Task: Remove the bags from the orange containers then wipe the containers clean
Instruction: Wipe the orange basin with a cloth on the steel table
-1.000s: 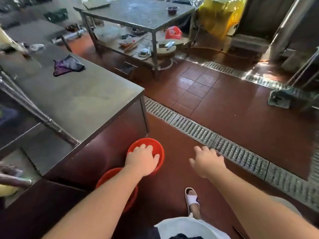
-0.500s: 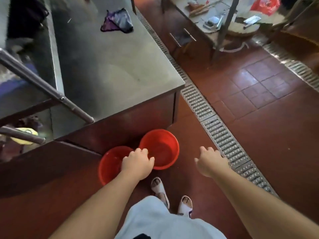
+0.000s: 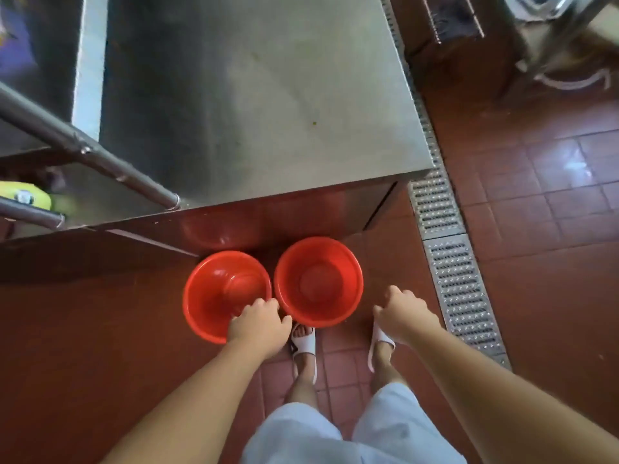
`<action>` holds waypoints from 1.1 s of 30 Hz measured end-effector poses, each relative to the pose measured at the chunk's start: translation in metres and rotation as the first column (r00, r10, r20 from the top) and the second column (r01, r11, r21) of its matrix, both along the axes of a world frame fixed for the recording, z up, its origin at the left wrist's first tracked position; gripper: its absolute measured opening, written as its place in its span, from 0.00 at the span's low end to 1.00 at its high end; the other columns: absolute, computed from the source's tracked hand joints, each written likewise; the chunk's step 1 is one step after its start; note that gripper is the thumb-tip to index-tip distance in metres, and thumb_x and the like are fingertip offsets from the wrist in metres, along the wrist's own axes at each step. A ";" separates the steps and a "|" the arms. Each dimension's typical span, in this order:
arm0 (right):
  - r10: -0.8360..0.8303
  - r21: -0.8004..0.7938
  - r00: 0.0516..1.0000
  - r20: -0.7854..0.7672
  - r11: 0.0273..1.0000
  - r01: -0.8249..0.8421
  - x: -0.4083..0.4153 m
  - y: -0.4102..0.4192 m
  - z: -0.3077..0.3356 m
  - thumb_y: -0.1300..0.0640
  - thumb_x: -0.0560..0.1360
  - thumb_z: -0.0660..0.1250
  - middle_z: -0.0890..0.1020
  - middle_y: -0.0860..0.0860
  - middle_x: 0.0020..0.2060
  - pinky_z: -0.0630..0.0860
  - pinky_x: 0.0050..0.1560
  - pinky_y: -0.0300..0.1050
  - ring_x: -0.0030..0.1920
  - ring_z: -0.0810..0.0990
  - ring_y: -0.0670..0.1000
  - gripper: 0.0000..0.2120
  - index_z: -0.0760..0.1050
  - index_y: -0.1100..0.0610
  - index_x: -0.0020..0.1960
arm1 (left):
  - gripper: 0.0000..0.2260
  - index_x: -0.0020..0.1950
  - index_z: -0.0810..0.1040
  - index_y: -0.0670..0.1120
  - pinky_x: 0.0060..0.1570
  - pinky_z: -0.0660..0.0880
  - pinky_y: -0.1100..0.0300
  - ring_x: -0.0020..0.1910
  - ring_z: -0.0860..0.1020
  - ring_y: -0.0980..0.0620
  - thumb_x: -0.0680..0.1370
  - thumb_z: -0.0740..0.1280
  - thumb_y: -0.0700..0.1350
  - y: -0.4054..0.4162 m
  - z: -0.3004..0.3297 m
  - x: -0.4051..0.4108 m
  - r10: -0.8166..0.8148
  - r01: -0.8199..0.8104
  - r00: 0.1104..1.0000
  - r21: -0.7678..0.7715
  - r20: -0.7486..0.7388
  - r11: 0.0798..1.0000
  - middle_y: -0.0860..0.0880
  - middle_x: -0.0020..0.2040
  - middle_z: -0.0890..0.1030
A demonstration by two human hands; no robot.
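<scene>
The view is now tipping almost straight down: where the earlier frames were taking in the room and a cloth on the table, both orange containers are now showing in full on the floor, side by side with rims touching, against the base of the table [image 3: 254, 95]. The left hand [image 3: 259, 324], which was hovering over the right container [image 3: 318, 281], is now sitting over the near rim of the left container [image 3: 222, 294]. Its fingers are curling downward; whether they are gripping the rim cannot be told. The right hand [image 3: 403, 314] is hanging loosely curled beside the right container, apart from it and holding nothing, above a white sandal [image 3: 380, 341].

No bag is showing in either container, so the removal step appears done and wiping is probably next; lifting a container to the table seems the likely move.

No cloth is in view now. The left hand is covering part of the left container's rim, and the palm sides of both hands are facing away. A yellow object [image 3: 25, 195] at the left edge is cut off and unidentifiable.
</scene>
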State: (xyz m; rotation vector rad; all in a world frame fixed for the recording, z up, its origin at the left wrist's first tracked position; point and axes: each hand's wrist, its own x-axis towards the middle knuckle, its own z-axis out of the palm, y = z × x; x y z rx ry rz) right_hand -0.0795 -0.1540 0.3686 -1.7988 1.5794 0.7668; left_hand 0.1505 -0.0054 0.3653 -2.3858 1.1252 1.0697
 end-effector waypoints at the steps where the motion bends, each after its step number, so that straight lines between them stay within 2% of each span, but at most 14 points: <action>1: 0.015 0.020 1.000 0.001 1.000 -0.015 0.002 -0.010 -0.012 0.39 0.73 0.56 0.75 0.53 0.63 0.72 0.62 0.60 0.65 0.74 0.61 0.24 0.69 0.49 0.65 | 0.18 0.61 0.74 0.52 0.58 0.73 0.47 0.63 0.76 0.41 0.79 0.58 0.61 -0.001 -0.008 -0.001 0.031 -0.031 1.000 0.022 -0.001 0.999 0.47 0.62 0.76; 6: 0.089 0.139 0.995 0.047 0.986 -0.095 0.015 -0.052 -0.078 0.41 0.69 0.55 0.77 0.57 0.60 0.76 0.61 0.58 0.60 0.77 0.63 0.27 0.70 0.52 0.64 | 0.16 0.62 0.77 0.48 0.54 0.72 0.51 0.63 0.77 0.38 0.80 0.61 0.56 -0.003 -0.066 -0.017 0.314 -0.313 0.949 0.035 -0.036 0.949 0.42 0.63 0.78; 9: 0.121 0.163 0.991 0.065 0.978 -0.130 0.017 -0.070 -0.127 0.41 0.69 0.55 0.78 0.57 0.58 0.79 0.58 0.57 0.58 0.78 0.63 0.28 0.71 0.54 0.64 | 0.13 0.57 0.78 0.38 0.44 0.68 0.53 0.58 0.78 0.36 0.81 0.62 0.46 -0.007 -0.116 -0.036 0.510 -0.512 0.844 0.030 -0.165 0.858 0.36 0.56 0.80; 12: 0.168 0.160 0.983 0.069 0.971 -0.177 0.014 -0.083 -0.187 0.43 0.73 0.57 0.80 0.57 0.55 0.79 0.54 0.52 0.53 0.80 0.61 0.23 0.73 0.55 0.61 | 0.08 0.52 0.79 0.43 0.49 0.74 0.51 0.51 0.78 0.41 0.80 0.62 0.43 -0.008 -0.168 -0.052 0.697 -0.708 0.683 0.037 -0.217 0.705 0.41 0.52 0.79; 14: 0.200 0.131 0.976 0.085 0.969 -0.210 0.012 -0.089 -0.228 0.47 0.76 0.58 0.80 0.57 0.52 0.77 0.49 0.48 0.48 0.78 0.60 0.17 0.74 0.55 0.58 | 0.07 0.53 0.79 0.46 0.51 0.77 0.52 0.52 0.78 0.43 0.80 0.62 0.42 -0.002 -0.206 -0.060 0.761 -0.786 0.598 0.005 -0.250 0.619 0.45 0.56 0.77; 16: 0.268 0.106 0.959 0.097 0.955 -0.277 0.007 -0.094 -0.271 0.50 0.80 0.58 0.79 0.57 0.55 0.76 0.51 0.49 0.53 0.79 0.61 0.15 0.77 0.57 0.59 | 0.08 0.54 0.80 0.48 0.42 0.72 0.59 0.50 0.76 0.45 0.80 0.63 0.41 0.005 -0.245 -0.061 0.789 -0.817 0.564 -0.023 -0.242 0.577 0.48 0.59 0.75; 19: 0.348 0.102 0.935 0.062 0.930 -0.353 0.003 -0.100 -0.331 0.54 0.82 0.56 0.78 0.59 0.61 0.76 0.54 0.49 0.60 0.78 0.62 0.17 0.76 0.57 0.65 | 0.07 0.46 0.76 0.49 0.35 0.61 0.59 0.41 0.70 0.50 0.79 0.62 0.37 0.015 -0.300 -0.055 0.825 -0.866 0.491 -0.052 -0.279 0.497 0.46 0.46 0.73; 21: 0.262 0.067 0.964 0.040 0.962 -0.264 0.004 -0.105 -0.369 0.55 0.81 0.58 0.78 0.59 0.58 0.74 0.49 0.49 0.58 0.78 0.63 0.17 0.73 0.59 0.67 | 0.09 0.42 0.73 0.50 0.35 0.60 0.58 0.37 0.67 0.51 0.79 0.62 0.39 0.021 -0.334 -0.048 0.856 -0.896 0.436 -0.048 -0.276 0.441 0.48 0.40 0.71; 23: 0.162 0.025 0.986 0.040 0.986 -0.163 0.006 -0.112 -0.404 0.53 0.80 0.61 0.78 0.62 0.57 0.72 0.47 0.50 0.57 0.78 0.65 0.19 0.70 0.62 0.67 | 0.11 0.39 0.71 0.52 0.34 0.58 0.58 0.39 0.67 0.51 0.80 0.63 0.42 0.023 -0.369 -0.039 0.887 -0.926 0.372 -0.045 -0.275 0.374 0.50 0.38 0.69; 26: 0.109 0.028 0.991 0.080 0.993 -0.111 0.015 -0.121 -0.447 0.49 0.79 0.60 0.80 0.63 0.57 0.74 0.46 0.49 0.53 0.80 0.64 0.22 0.72 0.63 0.66 | 0.01 0.49 0.77 0.53 0.47 0.68 0.55 0.51 0.72 0.50 0.80 0.67 0.49 0.021 -0.411 -0.024 0.921 -0.954 0.299 -0.089 -0.252 0.286 0.51 0.48 0.76; 27: 0.106 0.022 0.990 0.089 0.994 -0.108 0.018 -0.121 -0.458 0.50 0.79 0.58 0.81 0.63 0.56 0.74 0.46 0.49 0.52 0.80 0.63 0.21 0.73 0.62 0.65 | 0.06 0.56 0.79 0.53 0.53 0.68 0.56 0.54 0.73 0.50 0.79 0.67 0.50 0.020 -0.427 -0.019 0.928 -0.958 0.283 -0.112 -0.241 0.263 0.52 0.53 0.77; 29: 0.083 0.003 0.990 0.117 0.997 -0.084 0.021 -0.117 -0.477 0.52 0.78 0.56 0.80 0.63 0.57 0.75 0.49 0.50 0.54 0.80 0.64 0.20 0.73 0.62 0.64 | 0.12 0.61 0.81 0.54 0.55 0.67 0.59 0.54 0.76 0.51 0.78 0.67 0.49 0.017 -0.447 -0.012 0.924 -0.950 0.296 -0.170 -0.243 0.260 0.54 0.55 0.80; 31: 0.049 -0.022 0.989 0.138 0.999 -0.046 0.019 -0.111 -0.488 0.54 0.78 0.56 0.79 0.62 0.59 0.74 0.50 0.50 0.56 0.79 0.64 0.19 0.70 0.61 0.66 | 0.13 0.62 0.82 0.53 0.53 0.69 0.59 0.54 0.79 0.49 0.78 0.67 0.48 0.010 -0.461 -0.009 0.919 -0.950 0.297 -0.178 -0.260 0.256 0.53 0.54 0.82; 33: 0.018 -0.056 0.985 0.171 0.998 -0.009 0.017 -0.106 -0.495 0.54 0.79 0.56 0.79 0.60 0.59 0.71 0.47 0.48 0.52 0.78 0.61 0.18 0.70 0.60 0.65 | 0.15 0.64 0.81 0.52 0.55 0.74 0.55 0.53 0.80 0.45 0.78 0.66 0.49 0.006 -0.469 -0.008 0.925 -0.959 0.271 -0.160 -0.265 0.235 0.50 0.55 0.83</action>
